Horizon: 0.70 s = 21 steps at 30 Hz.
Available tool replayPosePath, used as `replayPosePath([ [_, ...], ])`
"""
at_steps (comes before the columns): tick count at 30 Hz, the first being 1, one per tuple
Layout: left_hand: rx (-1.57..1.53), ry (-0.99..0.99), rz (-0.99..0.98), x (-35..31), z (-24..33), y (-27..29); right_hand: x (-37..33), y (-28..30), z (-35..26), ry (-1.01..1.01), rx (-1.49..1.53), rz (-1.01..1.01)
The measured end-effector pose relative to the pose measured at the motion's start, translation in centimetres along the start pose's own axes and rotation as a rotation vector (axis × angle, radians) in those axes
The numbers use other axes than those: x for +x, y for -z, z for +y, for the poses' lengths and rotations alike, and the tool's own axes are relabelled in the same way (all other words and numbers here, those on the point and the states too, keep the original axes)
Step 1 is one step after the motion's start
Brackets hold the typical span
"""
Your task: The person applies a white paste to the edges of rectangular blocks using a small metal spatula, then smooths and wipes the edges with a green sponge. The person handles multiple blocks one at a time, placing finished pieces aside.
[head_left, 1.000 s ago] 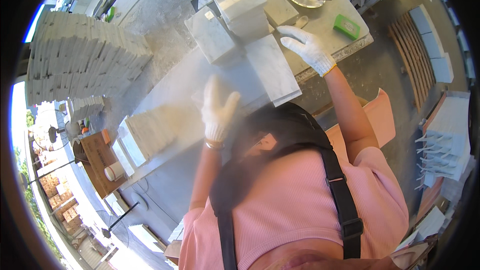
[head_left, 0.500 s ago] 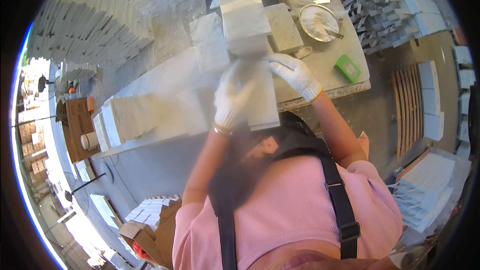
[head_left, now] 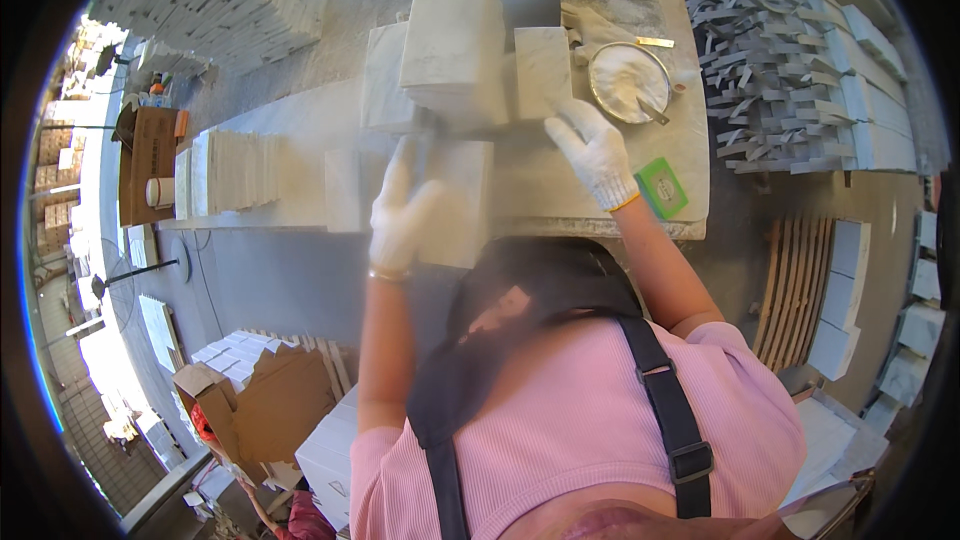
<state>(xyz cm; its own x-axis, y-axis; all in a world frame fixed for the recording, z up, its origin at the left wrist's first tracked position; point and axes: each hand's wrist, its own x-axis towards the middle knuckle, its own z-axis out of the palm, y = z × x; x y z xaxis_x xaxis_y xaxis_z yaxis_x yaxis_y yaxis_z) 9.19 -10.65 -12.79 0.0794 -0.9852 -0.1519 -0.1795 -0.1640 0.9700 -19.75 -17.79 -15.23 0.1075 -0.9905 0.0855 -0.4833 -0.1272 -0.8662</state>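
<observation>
My left hand [head_left: 402,215], in a white knit glove, is over the left side of a pale marbled tile [head_left: 462,202] at the table's near edge. Its thumb stands apart from its fingers, and I see nothing gripped in it. Another pale tile [head_left: 342,190] lies just left of that hand. My right hand [head_left: 596,155], gloved too, has its fingers spread beside the lower end of a marbled tile [head_left: 543,70]. A tall stack of marbled tiles [head_left: 455,35] stands between and beyond my hands, with more tiles [head_left: 385,70] at its left. A hazy blur partly veils the middle.
On the table's right are a round pan of white powder [head_left: 628,75] with a spatula and a green box [head_left: 661,188]. A row of tiles on edge [head_left: 235,172] lines the left. Thin slabs are stacked at far left [head_left: 200,0] and right [head_left: 765,70]. An open carton [head_left: 265,405] stands lower left.
The view has shifted. My left hand has moved leftward over the near tile, and my right hand has drawn away from it to the right, so the two are farther apart.
</observation>
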Motion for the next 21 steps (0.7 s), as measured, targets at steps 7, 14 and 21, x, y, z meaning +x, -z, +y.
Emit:
replayPosePath([
  [7,-0.213,0.23,-0.124,-2.8,-0.9,-0.2,5.9,0.5,0.8,0.0,-0.362,0.04],
  [14,-0.092,0.283,-0.114,-2.6,-1.2,-0.3,7.0,-3.1,-2.5,-0.148,-0.604,-0.007],
  [21,0.358,0.029,0.009,-2.0,1.8,0.4,8.2,-1.2,-2.1,-0.219,-0.492,-0.084],
])
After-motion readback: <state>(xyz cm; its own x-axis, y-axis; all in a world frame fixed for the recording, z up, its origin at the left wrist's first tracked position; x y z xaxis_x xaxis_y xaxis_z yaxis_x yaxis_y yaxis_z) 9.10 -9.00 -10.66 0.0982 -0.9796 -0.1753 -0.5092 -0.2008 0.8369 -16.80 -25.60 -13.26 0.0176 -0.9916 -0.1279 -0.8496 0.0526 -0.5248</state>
